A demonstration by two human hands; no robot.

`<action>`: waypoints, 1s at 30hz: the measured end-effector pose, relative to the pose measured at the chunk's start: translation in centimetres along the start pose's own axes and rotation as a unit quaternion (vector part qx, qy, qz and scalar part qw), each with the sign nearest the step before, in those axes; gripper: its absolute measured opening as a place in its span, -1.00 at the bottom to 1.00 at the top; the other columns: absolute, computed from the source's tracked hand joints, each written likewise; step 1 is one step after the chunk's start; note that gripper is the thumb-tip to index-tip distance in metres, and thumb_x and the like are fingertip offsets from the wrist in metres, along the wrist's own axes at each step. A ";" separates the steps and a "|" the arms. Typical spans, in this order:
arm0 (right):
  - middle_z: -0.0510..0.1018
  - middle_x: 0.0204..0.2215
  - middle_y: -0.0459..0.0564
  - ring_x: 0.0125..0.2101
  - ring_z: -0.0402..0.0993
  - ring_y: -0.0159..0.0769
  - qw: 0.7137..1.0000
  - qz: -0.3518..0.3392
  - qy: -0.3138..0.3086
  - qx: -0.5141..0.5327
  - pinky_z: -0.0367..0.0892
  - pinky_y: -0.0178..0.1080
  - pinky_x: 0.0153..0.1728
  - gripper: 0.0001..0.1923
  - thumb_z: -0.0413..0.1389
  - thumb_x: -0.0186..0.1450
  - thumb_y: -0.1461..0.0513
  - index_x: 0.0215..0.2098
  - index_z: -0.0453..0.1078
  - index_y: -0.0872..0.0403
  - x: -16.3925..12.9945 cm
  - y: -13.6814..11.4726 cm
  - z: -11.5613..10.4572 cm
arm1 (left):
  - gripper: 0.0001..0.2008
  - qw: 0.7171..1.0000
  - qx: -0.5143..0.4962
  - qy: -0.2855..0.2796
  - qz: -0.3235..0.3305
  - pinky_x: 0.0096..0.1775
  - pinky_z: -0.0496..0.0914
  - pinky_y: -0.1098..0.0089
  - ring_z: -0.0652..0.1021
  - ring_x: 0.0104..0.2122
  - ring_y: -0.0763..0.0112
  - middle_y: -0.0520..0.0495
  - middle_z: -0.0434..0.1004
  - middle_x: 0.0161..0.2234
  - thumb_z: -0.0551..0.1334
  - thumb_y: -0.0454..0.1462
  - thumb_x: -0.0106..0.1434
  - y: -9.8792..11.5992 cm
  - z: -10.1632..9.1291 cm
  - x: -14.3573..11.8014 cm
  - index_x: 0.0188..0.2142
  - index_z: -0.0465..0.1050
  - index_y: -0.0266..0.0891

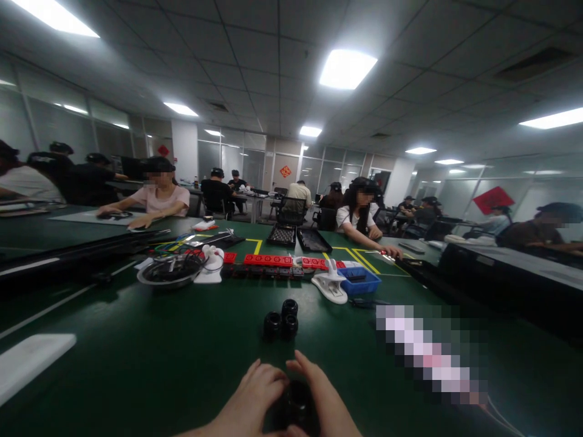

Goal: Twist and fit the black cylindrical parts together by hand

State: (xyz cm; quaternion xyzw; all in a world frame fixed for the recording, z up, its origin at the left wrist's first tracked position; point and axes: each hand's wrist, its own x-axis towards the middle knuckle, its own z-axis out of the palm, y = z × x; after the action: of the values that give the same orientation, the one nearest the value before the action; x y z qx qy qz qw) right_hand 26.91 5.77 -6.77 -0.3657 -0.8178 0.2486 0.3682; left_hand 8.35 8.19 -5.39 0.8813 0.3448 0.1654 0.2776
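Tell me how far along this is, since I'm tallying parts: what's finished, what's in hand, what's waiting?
Three black ring-shaped parts sit grouped on the green table, apparently finished. The left hand and right hand together hold another black part. Red blocks and a blue bin beyond lie untouched; what remains is unclear.

Left hand (252,397): at the bottom centre of my frame, fingers curled against a black round part (298,406).
Right hand (321,394): just beside the left, cupping the same part from the other side.
Black rings (281,321): three clustered together on the green surface (136,364), above my hands, apart from them.
Middle of frame: red blocks (268,260) in a row, a blue bin (359,280), a white clip (331,285).
Left of centre: metal bowl (170,271) holding wires.
Lower left: white slab (30,359).
Background: seated people at other tables.
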 end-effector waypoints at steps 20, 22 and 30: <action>0.35 -0.12 0.17 -0.14 0.33 -0.07 0.999 0.003 0.010 -0.031 0.27 -0.10 -0.14 -0.25 0.16 0.00 0.06 0.09 0.04 0.13 0.2 -0.8 -0.3 | -0.59 1.000 -0.015 0.010 -0.016 0.09 -0.05 -0.02 0.36 -0.12 0.14 -0.10 0.37 -0.14 0.27 -0.07 0.00 0.6 -0.2 -0.2 -0.17 0.37 -0.17; 0.37 -0.17 0.14 -0.18 0.35 -0.11 0.999 0.016 0.012 -0.040 0.30 -0.12 -0.17 -0.34 0.13 0.02 0.13 0.05 0.09 0.13 0.1 -0.8 -0.2 | -0.59 0.999 -0.009 0.012 -0.029 0.09 -0.03 0.01 0.36 -0.13 0.17 -0.08 0.38 -0.16 0.29 -0.16 -0.02 0.9 -0.3 -0.3 -0.15 0.34 -0.18; 0.28 -0.01 0.18 -0.03 0.25 -0.10 0.999 -0.029 -0.009 -0.015 0.20 -0.12 -0.03 -0.29 0.09 0.05 0.18 0.13 -0.04 0.15 -0.1 -0.6 -0.2 | -0.56 1.000 -0.011 0.013 -0.019 0.10 -0.07 0.01 0.34 -0.08 0.16 -0.09 0.35 -0.11 0.27 -0.07 0.01 0.7 -0.3 -0.4 -0.14 0.33 -0.17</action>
State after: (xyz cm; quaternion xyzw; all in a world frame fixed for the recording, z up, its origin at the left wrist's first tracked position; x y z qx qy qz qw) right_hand 26.86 5.36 -6.22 -0.3446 -0.8351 0.2289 0.3626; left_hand 8.26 7.60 -4.83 0.8694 0.3629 0.1756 0.2857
